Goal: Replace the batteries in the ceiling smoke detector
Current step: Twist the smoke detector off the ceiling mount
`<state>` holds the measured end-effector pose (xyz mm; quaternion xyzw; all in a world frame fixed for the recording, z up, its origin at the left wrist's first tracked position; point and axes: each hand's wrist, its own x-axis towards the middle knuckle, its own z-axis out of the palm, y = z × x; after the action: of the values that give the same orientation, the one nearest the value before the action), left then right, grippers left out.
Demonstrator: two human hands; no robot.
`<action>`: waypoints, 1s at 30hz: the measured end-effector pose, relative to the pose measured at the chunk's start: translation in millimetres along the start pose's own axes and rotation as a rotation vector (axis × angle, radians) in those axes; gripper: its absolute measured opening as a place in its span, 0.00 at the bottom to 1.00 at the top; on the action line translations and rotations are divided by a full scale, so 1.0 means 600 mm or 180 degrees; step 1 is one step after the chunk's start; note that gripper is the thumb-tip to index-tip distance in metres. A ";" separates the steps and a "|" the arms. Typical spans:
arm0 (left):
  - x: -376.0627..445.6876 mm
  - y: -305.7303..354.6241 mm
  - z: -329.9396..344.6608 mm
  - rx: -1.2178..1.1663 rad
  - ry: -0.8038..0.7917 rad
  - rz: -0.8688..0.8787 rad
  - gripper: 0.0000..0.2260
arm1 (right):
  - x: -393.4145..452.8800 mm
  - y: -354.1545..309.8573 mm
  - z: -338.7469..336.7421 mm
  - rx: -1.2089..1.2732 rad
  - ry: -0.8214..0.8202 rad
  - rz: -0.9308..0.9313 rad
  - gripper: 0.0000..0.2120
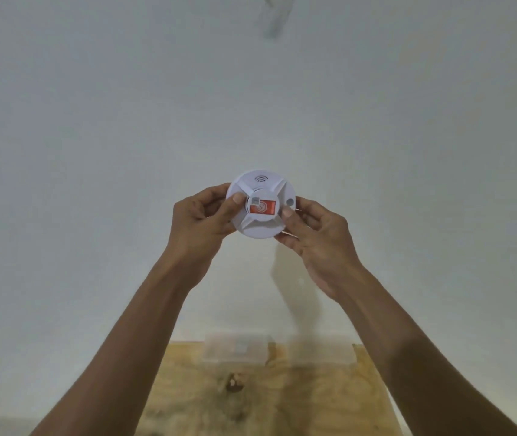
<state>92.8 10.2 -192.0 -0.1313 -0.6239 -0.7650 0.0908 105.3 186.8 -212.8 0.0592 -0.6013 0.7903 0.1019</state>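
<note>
smoke detector (261,205) held up before the pale wall, pinched at its rim in the grip of left hand (202,215) and right hand (316,234), cover closed; battery swap judged unfinished

White smoke detector (261,204) bearing an orange-red label (262,208); pale grey-white wall (93,121); tan wood-grain worktop (282,394) with dark knot.

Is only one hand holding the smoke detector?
No, the left hand and right hand both grip the smoke detector at opposite edges.
</note>
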 end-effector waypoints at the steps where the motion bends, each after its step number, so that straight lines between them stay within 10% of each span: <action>1: -0.011 -0.022 -0.003 -0.0003 0.0011 -0.0082 0.08 | -0.009 0.023 -0.008 0.0098 -0.0016 0.0155 0.14; 21: -0.203 -0.468 -0.109 0.0100 0.0201 -0.0590 0.16 | -0.138 0.482 -0.133 0.1111 -0.0078 0.0893 0.18; 30: -0.298 -0.493 -0.098 0.0210 0.0084 -0.0632 0.16 | -0.233 0.514 -0.168 0.0227 -0.0134 0.0061 0.14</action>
<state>168.0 8.9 -534.2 -0.0556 -0.6575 -0.7509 0.0270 172.4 192.2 -559.8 0.0736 -0.5752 0.8108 0.0795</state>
